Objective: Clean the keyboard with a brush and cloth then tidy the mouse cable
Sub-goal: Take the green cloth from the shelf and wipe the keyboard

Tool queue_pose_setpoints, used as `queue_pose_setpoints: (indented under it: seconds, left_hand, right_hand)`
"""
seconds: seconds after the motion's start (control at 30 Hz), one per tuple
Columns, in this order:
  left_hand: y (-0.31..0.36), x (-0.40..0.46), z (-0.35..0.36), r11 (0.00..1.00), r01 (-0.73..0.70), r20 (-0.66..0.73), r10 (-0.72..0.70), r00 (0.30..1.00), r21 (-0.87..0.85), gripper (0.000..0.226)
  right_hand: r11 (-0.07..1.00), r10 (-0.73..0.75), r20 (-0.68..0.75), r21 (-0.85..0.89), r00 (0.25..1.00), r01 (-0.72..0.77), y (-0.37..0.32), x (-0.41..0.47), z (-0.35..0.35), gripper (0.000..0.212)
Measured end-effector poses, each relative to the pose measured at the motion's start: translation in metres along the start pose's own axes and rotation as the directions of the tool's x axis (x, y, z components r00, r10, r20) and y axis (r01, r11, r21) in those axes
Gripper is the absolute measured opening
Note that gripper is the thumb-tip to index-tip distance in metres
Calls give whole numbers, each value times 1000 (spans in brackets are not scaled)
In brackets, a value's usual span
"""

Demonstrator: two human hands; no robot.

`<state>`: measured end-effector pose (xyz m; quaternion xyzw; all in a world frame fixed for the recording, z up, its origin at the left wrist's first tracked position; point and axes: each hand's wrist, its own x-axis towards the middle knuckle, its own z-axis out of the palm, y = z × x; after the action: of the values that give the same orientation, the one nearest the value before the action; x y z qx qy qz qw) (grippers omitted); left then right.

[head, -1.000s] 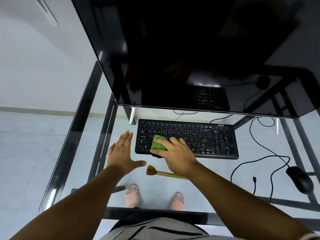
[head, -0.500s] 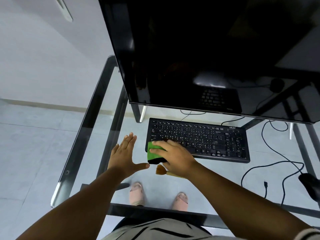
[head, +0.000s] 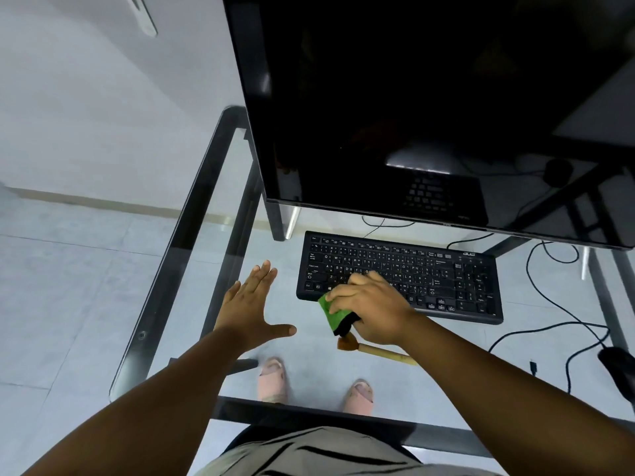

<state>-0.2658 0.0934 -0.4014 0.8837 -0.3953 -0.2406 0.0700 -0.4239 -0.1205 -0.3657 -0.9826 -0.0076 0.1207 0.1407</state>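
A black keyboard [head: 429,273] lies on the glass desk [head: 161,293] under the monitor. My right hand [head: 372,309] grips a green cloth [head: 332,312] at the keyboard's front left corner, the cloth hanging just off the front edge. A wooden brush [head: 372,350] with brown bristles lies on the glass directly below that hand. My left hand [head: 249,307] rests flat and spread on the glass, left of the keyboard, holding nothing. The black mouse [head: 618,369] sits at the right edge, its cable [head: 549,329] looping loosely across the desk.
A large dark monitor [head: 412,104] stands over the back of the desk. Its silver stand leg [head: 292,223] is left of the keyboard. A loose cable plug [head: 533,367] lies near the mouse. My feet show through the glass.
My right hand has dragged the green cloth from the keyboard's left keys down over its front left edge. The view has shifted left. My left hand stays flat on the glass.
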Motion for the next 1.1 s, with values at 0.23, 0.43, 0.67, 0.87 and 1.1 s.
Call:
queue_pose_setpoints:
  seconds: [0.23,0.43,0.67,0.87,1.1]
  left_hand:
    - [-2,1,1,1000,-9,-8,9,1000,-2,117]
    - [1,1,1,1000,10,-20,-10,1000,13,105]
    - [20,4,6,995,60,-146,-70,987,-74,80]
    - [51,9,9,996,-49,-216,32,976,-71,74]
    - [90,23,16,990,-136,-188,128,974,-35,79]
  right_hand:
    - [1000,-27,58,-11,998,28,-10,10,-4,55]
    - [1000,6,61,-31,998,-4,9,-10,-7,50]
    - [995,98,63,-8,993,-98,40,-50,-14,43]
    - [969,233,14,87,972,-233,60,-83,-15,34]
    - [924,341,-136,233,930,-304,56,-108,11,43]
